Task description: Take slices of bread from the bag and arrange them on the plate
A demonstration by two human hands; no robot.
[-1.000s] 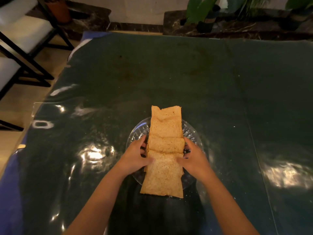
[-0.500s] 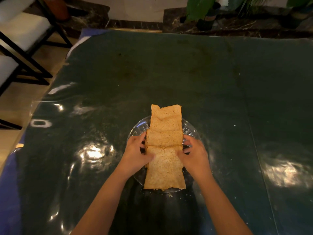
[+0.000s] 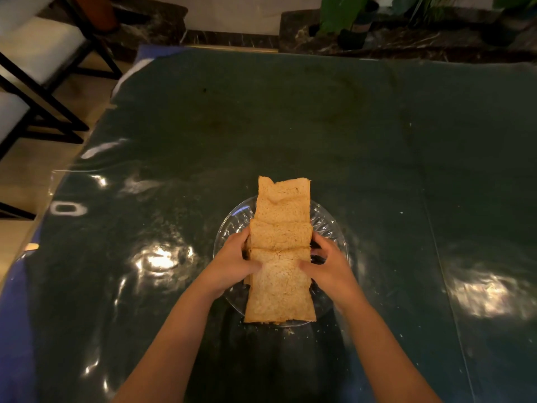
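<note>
Brown bread slices (image 3: 280, 228) lie in an overlapping row across a clear glass plate (image 3: 328, 225), running from the far rim to past the near rim. My left hand (image 3: 232, 263) presses against the left edge of the row, thumb on the nearest slice (image 3: 279, 295). Opposite it, my right hand (image 3: 329, 266) holds the right edge, thumb on the same slice. Both hands squeeze the row from its two sides. No bread bag is in view.
The plate sits on a dark green table (image 3: 290, 126) under a glossy transparent cover with bright reflections. Crumbs lie near the plate's front. Chairs (image 3: 37, 62) stand beyond the left edge, and potted plants (image 3: 345, 21) line the far wall.
The nearest slice has slid away from me onto the plate, so the row is shorter and tighter. Both hands have stayed at its sides and moved slightly forward.
</note>
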